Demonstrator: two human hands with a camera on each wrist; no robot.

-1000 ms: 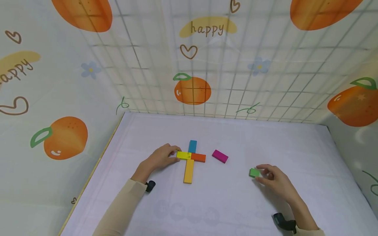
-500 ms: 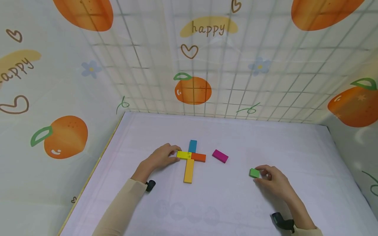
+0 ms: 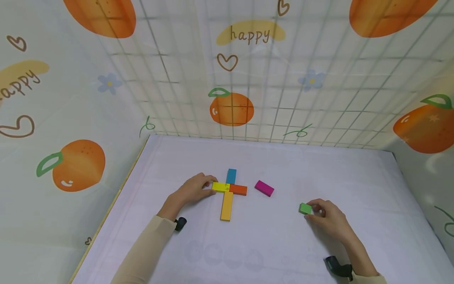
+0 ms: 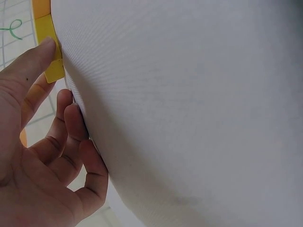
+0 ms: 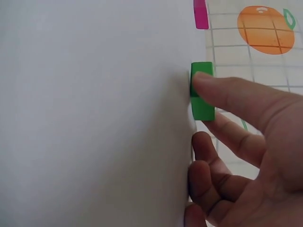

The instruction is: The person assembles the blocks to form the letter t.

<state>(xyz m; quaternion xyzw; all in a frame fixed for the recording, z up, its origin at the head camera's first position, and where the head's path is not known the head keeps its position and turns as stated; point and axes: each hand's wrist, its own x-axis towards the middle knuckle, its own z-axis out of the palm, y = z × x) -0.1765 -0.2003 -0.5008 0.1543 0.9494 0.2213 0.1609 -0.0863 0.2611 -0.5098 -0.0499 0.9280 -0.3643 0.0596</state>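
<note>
My left hand pinches the outer end of a yellow block between thumb and fingers. In the left wrist view the thumb presses along one side of this yellow block. The block is the left arm of a flat cross, with a blue block on top, an orange-red block to the right and a longer amber block below. Well to the right, my right hand pinches a small green block. The right wrist view has the thumb across that green block, its other fingers loosely curled.
A magenta block lies slanted between the cross and the green block. All the blocks are on a white-covered table. Behind it hangs a curtain printed with oranges and grid lines.
My right hand has shifted slightly left, its fingertips drawing in a little around the green block. My left hand and the other blocks have stayed put.
</note>
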